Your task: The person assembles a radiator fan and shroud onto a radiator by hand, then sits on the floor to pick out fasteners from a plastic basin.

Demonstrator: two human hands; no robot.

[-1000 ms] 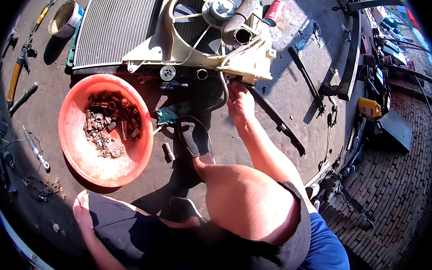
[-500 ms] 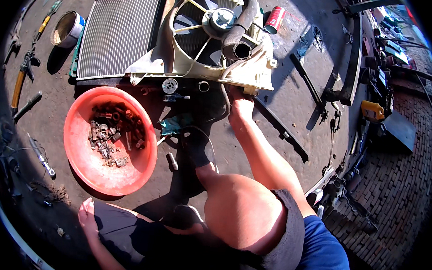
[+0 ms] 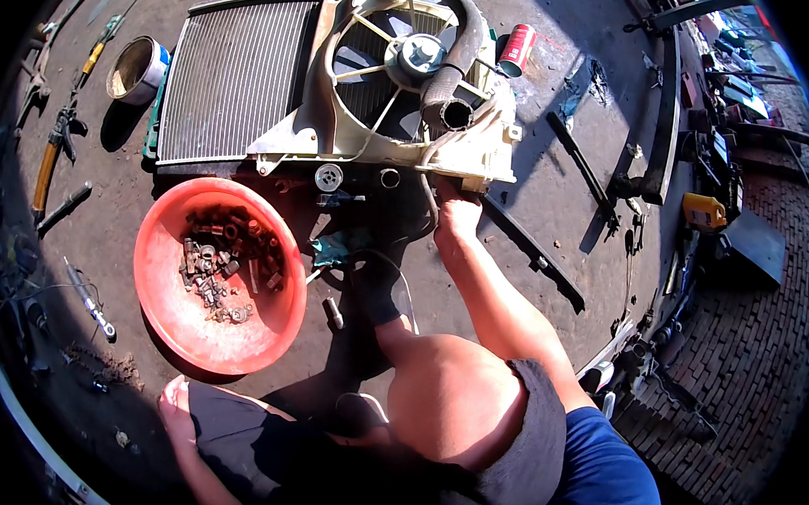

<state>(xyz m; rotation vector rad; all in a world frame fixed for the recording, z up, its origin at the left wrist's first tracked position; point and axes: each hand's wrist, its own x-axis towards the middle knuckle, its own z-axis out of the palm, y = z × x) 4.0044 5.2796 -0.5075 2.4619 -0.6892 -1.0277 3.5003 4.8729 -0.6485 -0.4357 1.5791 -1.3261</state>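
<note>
My right hand [image 3: 459, 215] reaches to the lower right corner of a radiator assembly, touching or just beneath the edge of its pale fan shroud [image 3: 483, 156]. Its fingers are mostly hidden there, so their grip cannot be told. The radiator [image 3: 235, 79] lies on the ground with its finned core to the left. Over the fan [image 3: 418, 57] bends a thick dark hose [image 3: 465, 50] with an open end. My left hand [image 3: 177, 412] rests on my left knee, fingers laid along it and holding nothing. Close to that knee stands a red plastic basin [image 3: 168, 309] containing several sockets and metal fittings.
A metal bar [image 3: 537, 255] lies right of my forearm; another dark bar [image 3: 581, 161] is farther right. A red can [image 3: 517, 50] and a white bucket [image 3: 140, 69] stand beyond. On the left are a ratchet [image 3: 91, 302] and a yellow-handled tool [image 3: 46, 174]. A yellow jug [image 3: 704, 211] sits far right.
The whole view has shifted slightly, with the radiator and basin now a little lower and to the right in the picture. Both hands keep their places on the shroud corner and the knee.
</note>
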